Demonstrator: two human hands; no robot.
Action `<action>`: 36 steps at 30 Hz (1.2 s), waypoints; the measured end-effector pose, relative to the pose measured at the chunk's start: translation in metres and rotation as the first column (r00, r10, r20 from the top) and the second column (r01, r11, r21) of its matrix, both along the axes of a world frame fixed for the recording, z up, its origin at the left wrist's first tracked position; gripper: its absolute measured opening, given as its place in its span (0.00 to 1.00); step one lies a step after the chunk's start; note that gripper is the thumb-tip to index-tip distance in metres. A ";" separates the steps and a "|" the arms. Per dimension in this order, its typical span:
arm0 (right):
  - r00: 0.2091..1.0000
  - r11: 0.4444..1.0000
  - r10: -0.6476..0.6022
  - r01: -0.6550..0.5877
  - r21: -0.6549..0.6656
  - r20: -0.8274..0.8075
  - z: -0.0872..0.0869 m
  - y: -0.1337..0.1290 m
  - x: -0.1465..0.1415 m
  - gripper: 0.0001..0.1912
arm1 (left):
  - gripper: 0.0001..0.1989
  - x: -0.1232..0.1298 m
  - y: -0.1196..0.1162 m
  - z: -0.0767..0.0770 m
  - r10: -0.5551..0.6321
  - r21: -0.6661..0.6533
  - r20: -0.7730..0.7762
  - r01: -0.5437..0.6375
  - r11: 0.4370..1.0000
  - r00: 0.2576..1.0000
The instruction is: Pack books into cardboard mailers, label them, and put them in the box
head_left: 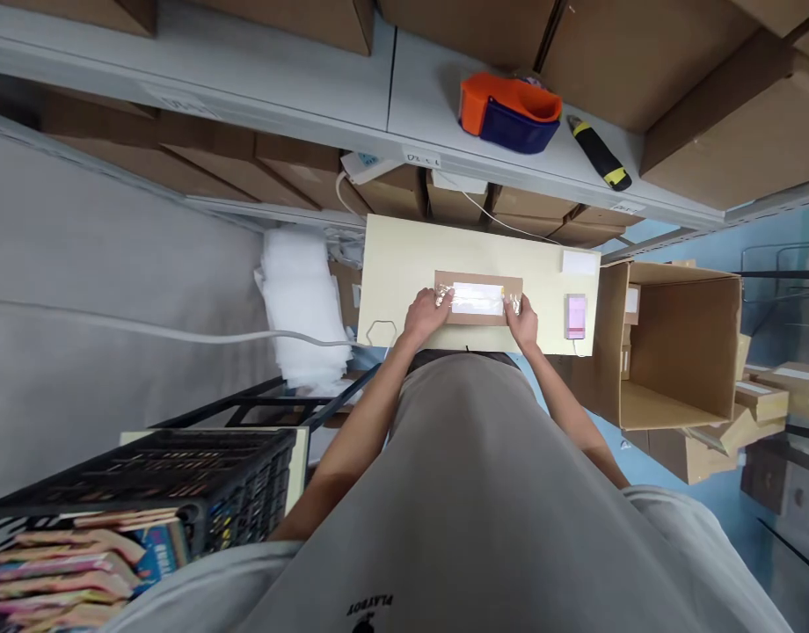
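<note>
A small brown cardboard box [477, 320] lies on the cream tabletop [404, 255] in front of my body. On its upper face is a white label [477, 299], with shiny clear tape [444, 294] showing at both ends of it. My left hand [427, 315] grips the box's left end, thumb on top over the tape. At the right end, my right hand [523, 323] is closed round the edge, its thumb also on the top face. The fingers under or behind the box are partly hidden.
Right of the box lies a phone-like device [575, 316] with a lit screen. An open carton [674, 343] stands beyond the table's right end. An orange tape dispenser [510, 110] and a utility knife [599, 154] rest on the shelf above. A black crate [246, 492] is at lower left.
</note>
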State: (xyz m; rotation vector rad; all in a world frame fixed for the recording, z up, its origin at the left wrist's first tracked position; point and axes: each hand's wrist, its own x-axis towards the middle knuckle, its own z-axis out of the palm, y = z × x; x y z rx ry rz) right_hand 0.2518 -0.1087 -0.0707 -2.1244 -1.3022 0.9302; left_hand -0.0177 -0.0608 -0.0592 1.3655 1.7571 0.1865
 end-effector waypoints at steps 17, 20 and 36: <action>0.972 0.998 0.029 -0.041 -0.049 -0.233 -0.010 0.002 0.021 0.48 | 0.31 -0.006 -0.001 -0.032 0.209 0.004 0.336 -0.223 0.975 0.918; 0.968 0.999 -0.005 -0.003 -0.035 -0.249 -0.010 0.005 0.029 0.49 | 0.27 -0.009 -0.002 -0.034 0.337 -0.002 0.310 -0.353 0.935 0.889; 0.929 0.999 0.045 -0.032 0.041 -0.367 -0.008 -0.003 0.058 0.26 | 0.29 0.000 -0.019 -0.040 0.268 0.105 0.297 -0.310 0.945 0.917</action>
